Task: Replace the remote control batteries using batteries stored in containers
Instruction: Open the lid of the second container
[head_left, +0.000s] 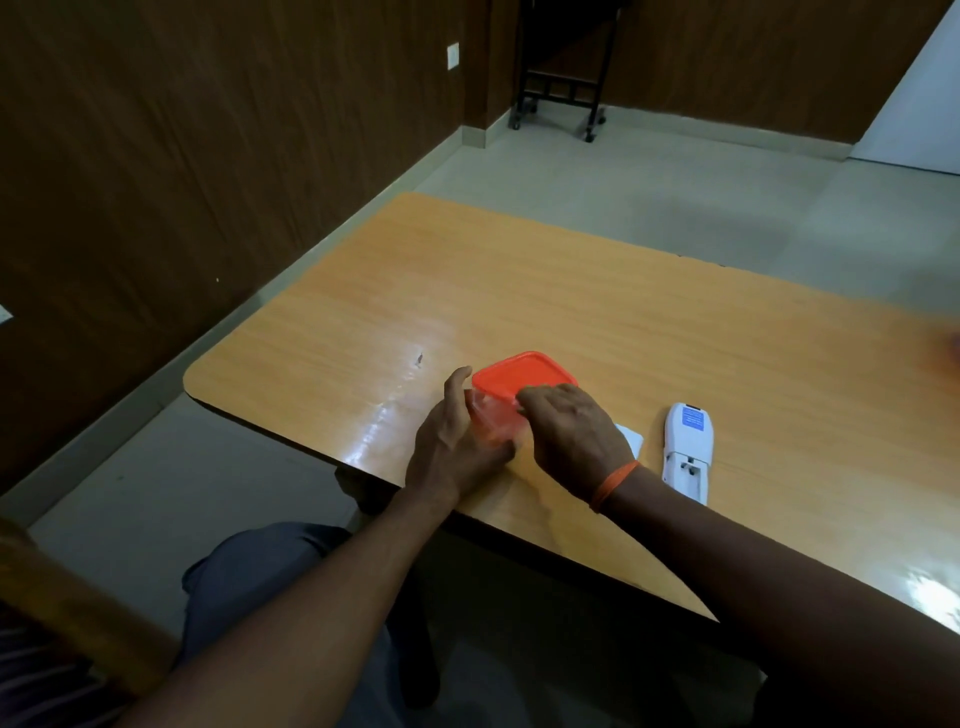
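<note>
A small clear plastic container (491, 423) with an orange lid (522, 376) stands on the wooden table (597, 296) near its front edge. My left hand (452, 447) wraps around the container's left side. My right hand (574, 428) rests over the lid's near right corner, fingers curled on its rim. To the right lies a white remote control (688, 449), back side up, its battery compartment open and facing me. A white piece, perhaps the battery cover (631, 441), shows just behind my right hand. The container's contents are hidden.
The table's rounded left corner and front edge lie close to my hands. A black wheeled rack (563, 78) stands far back by the dark wood-panelled wall. My knees in grey trousers (260, 582) are below the table edge.
</note>
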